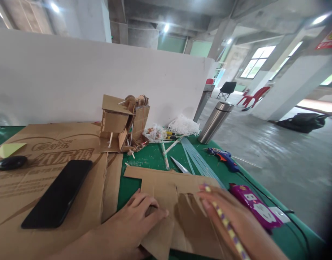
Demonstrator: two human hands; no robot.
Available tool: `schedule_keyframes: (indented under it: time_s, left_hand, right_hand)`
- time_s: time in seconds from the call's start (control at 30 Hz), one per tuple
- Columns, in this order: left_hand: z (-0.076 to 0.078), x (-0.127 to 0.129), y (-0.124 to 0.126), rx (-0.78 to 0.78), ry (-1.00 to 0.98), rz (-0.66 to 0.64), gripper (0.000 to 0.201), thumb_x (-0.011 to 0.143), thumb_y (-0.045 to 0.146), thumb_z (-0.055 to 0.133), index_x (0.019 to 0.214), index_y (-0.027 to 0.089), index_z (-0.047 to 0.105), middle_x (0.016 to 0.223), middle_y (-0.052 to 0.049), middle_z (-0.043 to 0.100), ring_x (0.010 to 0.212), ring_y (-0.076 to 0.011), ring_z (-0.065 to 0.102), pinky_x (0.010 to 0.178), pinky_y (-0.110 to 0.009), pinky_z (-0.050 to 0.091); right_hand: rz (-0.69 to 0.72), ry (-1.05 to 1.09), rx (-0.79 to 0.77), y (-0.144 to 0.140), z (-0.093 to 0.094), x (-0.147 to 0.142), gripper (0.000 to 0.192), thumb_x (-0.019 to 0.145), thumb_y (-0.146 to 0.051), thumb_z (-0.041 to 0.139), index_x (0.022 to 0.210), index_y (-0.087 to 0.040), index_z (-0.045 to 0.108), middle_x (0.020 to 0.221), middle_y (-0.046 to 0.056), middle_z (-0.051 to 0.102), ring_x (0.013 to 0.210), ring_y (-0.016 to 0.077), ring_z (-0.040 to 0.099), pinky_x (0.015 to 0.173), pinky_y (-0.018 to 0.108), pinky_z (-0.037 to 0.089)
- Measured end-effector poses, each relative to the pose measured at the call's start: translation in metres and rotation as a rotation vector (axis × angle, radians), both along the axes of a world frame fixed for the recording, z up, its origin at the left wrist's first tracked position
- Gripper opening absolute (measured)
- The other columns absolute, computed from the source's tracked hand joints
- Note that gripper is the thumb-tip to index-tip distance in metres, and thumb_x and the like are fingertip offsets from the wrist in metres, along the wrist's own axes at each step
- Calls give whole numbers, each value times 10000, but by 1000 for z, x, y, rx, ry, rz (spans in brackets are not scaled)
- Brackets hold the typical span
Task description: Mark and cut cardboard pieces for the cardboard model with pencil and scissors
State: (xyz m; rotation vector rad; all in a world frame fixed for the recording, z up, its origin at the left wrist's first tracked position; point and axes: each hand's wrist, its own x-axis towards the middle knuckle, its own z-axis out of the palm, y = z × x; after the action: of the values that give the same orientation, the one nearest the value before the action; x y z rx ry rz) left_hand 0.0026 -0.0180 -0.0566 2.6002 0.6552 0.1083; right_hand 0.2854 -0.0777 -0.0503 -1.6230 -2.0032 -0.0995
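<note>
My left hand (pixel 143 216) presses on a small cardboard piece (pixel 159 236), its fingers bent and its thumb reaching right. That piece lies over a larger cut cardboard sheet (pixel 193 224), which has a strip jutting out at its far left corner. In my right hand (pixel 233 216) is a pencil (pixel 225 222) with yellow and purple bands, slanting back toward me. The right fingers rest over the sheet's right part and are somewhat blurred, so the pencil's tip is hard to make out.
Behind the sheet are a knife blade (pixel 179 165), clear glue sticks (pixel 200 160) and a cardboard model (pixel 125 124). A steel flask (pixel 216 122), blue glue gun (pixel 225 159) and purple power strip (pixel 256 207) stand right. A black phone (pixel 59 193) and mouse (pixel 11 163) lie left.
</note>
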Motion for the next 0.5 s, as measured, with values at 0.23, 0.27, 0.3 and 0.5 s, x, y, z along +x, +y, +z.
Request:
schedule_keyframes:
  time_s: [0.23,0.27,0.3,0.5]
  left_hand:
    - [10,-2,0,25,27,1,746,697,439,778,1341,242,456,1239,-107,566,1265,-339,503,1149,-708,95]
    - [11,-2,-1,20,5,14,757,669,436,795,1321,235,465,1253,-106,566,1273,-342,499,1159,-695,81]
    - [11,-2,-2,17,-20,31,769,639,430,813,1297,225,473,1271,-108,564,1283,-346,492,1170,-680,69]
    - [16,-11,7,69,-30,158,670,629,481,812,1168,206,524,1312,-126,578,1334,-360,450,1183,-664,116]
  right_hand:
    - [179,-230,-176,-6,-41,-28,488,905,-302,582,1377,-213,493,1447,103,538,1332,316,493,1021,544,492]
    - [171,-229,-189,-4,-42,-26,479,915,-302,569,1378,-208,493,1453,107,531,1344,317,477,1035,560,474]
    - [160,-223,-203,-1,-41,-23,468,924,-311,557,1377,-208,495,1457,108,526,1355,318,463,1045,577,457]
    - [152,-196,-277,12,-26,-15,423,936,-360,554,1331,-208,550,1452,123,529,1371,338,434,1085,606,398]
